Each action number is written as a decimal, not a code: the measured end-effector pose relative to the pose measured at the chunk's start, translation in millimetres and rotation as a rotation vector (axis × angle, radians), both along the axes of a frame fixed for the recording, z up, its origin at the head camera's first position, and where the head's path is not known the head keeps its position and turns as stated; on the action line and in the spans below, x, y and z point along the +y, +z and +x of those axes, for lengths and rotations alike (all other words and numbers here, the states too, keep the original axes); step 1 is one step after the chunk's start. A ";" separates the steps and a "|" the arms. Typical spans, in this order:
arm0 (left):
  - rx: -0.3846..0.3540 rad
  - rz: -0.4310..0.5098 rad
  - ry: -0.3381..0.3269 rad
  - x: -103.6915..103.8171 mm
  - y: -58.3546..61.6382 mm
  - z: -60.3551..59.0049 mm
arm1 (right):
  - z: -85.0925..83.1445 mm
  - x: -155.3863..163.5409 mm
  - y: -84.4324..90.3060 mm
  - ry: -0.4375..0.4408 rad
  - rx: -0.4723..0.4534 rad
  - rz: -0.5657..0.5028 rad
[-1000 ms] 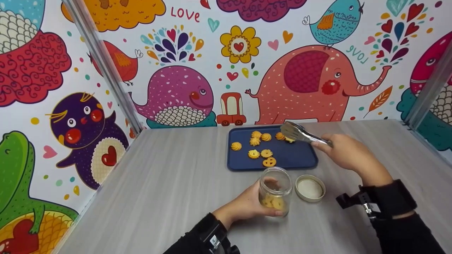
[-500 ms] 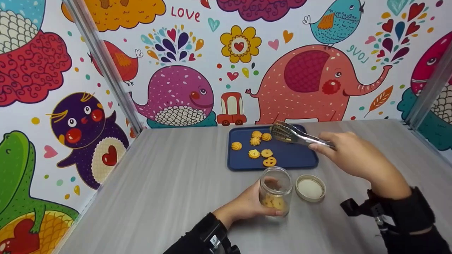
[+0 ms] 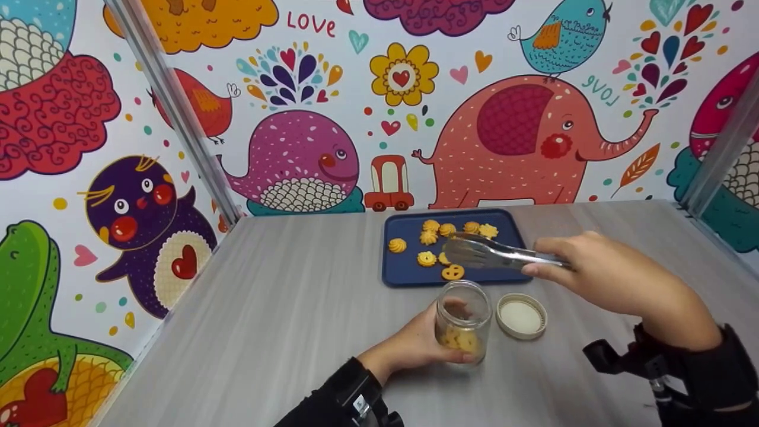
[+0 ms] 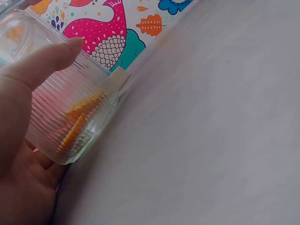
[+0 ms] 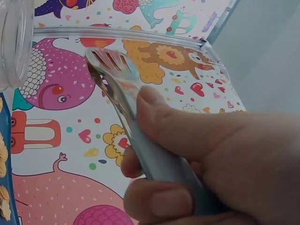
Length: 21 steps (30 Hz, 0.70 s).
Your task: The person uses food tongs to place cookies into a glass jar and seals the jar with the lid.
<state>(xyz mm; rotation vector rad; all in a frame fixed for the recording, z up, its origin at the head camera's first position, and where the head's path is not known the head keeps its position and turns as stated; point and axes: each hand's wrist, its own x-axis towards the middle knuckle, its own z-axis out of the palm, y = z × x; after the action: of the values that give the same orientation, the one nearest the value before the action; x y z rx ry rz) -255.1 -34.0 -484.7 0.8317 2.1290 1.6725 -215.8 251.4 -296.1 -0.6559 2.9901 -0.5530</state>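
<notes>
Over the blue tray (image 3: pixel 504 270), my right hand (image 3: pixel 599 270) grips the tongs (image 3: pixel 492 254), long axis pointing left, tips above a cookie (image 3: pixel 446 258); my left hand (image 3: pixel 415 344) holds the jar (image 3: pixel 463 320), nearer to me on the tabletop (image 3: pixel 267 332).

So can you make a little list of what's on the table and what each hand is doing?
left hand: the left hand holds the glass jar upright on the table
jar contents: a few cookies at the bottom
right hand: the right hand grips the metal tongs
tongs: tips over the blue tray; whether they hold a cookie cannot be told
tray: yellow cookies lying loose on it
lid: the lid lies on the table right of the jar
</notes>
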 end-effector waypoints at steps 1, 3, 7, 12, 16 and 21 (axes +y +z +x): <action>-0.002 0.002 0.002 0.0 0.2 0.3 | 0.9 0.2 0.4 0.011 -0.013 0.004; -0.009 0.005 0.002 -0.3 0.7 0.6 | 2.4 0.2 1.2 0.031 -0.036 0.012; -0.025 0.011 -0.001 -0.6 1.6 1.2 | 6.1 0.4 1.8 0.072 -0.078 0.008; -0.023 -0.006 -0.012 -1.1 1.1 -0.4 | 7.8 0.6 -1.0 0.122 -0.079 0.027; -0.026 -0.031 -0.017 -1.2 1.1 -2.2 | 7.1 -0.1 -4.0 0.144 -0.072 0.052; -0.054 -0.025 -0.026 -1.2 1.3 -2.7 | 5.8 0.0 -6.6 0.201 -0.066 0.040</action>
<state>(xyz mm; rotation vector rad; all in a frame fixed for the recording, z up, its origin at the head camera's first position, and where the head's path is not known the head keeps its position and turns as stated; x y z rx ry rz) -257.8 -35.2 -483.3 0.7944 2.0903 1.6332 -210.0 251.4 -302.7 -0.9020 2.8225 -0.4905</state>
